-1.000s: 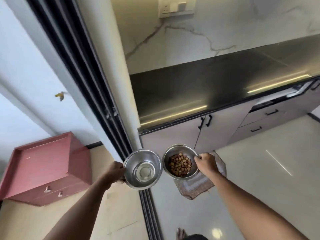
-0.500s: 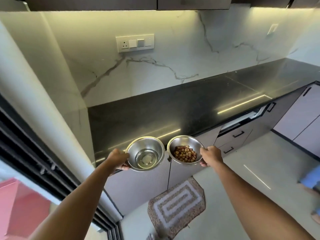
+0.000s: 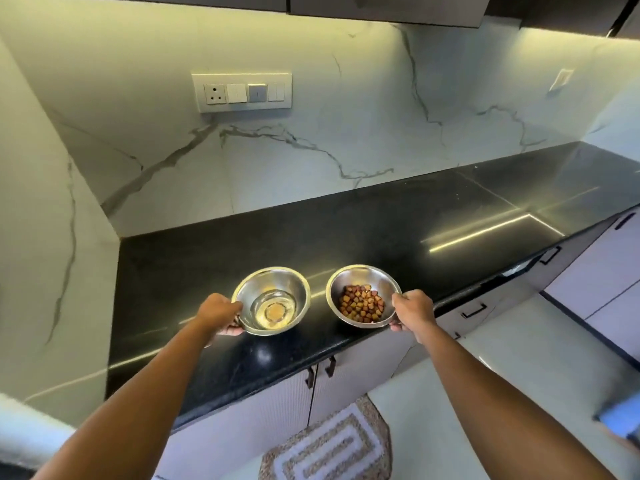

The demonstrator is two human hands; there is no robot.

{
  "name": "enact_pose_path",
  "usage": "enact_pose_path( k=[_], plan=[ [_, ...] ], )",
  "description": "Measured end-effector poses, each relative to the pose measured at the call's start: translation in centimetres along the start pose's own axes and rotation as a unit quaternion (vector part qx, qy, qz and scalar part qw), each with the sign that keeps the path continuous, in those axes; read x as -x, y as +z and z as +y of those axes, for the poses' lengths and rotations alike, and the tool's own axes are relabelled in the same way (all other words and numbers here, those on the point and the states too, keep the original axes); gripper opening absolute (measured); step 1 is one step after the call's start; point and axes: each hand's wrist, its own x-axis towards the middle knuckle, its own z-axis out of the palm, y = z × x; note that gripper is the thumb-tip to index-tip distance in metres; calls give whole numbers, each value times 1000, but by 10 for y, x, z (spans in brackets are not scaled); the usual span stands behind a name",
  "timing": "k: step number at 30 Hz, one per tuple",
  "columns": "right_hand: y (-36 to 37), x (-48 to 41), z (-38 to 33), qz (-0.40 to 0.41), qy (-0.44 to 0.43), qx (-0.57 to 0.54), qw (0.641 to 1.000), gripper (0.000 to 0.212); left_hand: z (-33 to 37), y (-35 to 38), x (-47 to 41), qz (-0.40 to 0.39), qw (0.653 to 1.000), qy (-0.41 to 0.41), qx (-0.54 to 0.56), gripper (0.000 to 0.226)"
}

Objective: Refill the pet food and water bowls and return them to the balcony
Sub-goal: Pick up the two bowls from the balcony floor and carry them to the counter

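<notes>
The left hand point(image 3: 221, 311) grips the near-left rim of the steel water bowl point(image 3: 273, 282), fingers curled under it and thumb on top, over the front part of the black countertop point(image 3: 381, 230). The right hand point(image 3: 412, 308) clamps the right rim of the steel food bowl point(image 3: 363, 276) the same way at the countertop's front edge, brown kibble point(image 3: 362, 303) piled inside. The bowls sit side by side and apart; whether they rest on the countertop or hang just above it cannot be told, and a patterned rug point(image 3: 329, 448) lies on the floor below its front.
</notes>
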Motion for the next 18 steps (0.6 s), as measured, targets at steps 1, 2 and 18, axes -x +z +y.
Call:
enact_pose_path(
  k=[1, 2, 18],
  plan=[
    [0, -13, -3, -6, 4, -1, 1000, 18, 4, 4, -6, 7, 1000, -5, 6, 23],
    [1, -27, -7, -13, 9, -3, 1000, 18, 9, 9, -12, 14, 1000, -9, 16, 24],
    [6, -209, -60, -158, -69, 53, 984, 25, 41, 88, -42, 166, 980, -92, 64, 18]
  ],
)
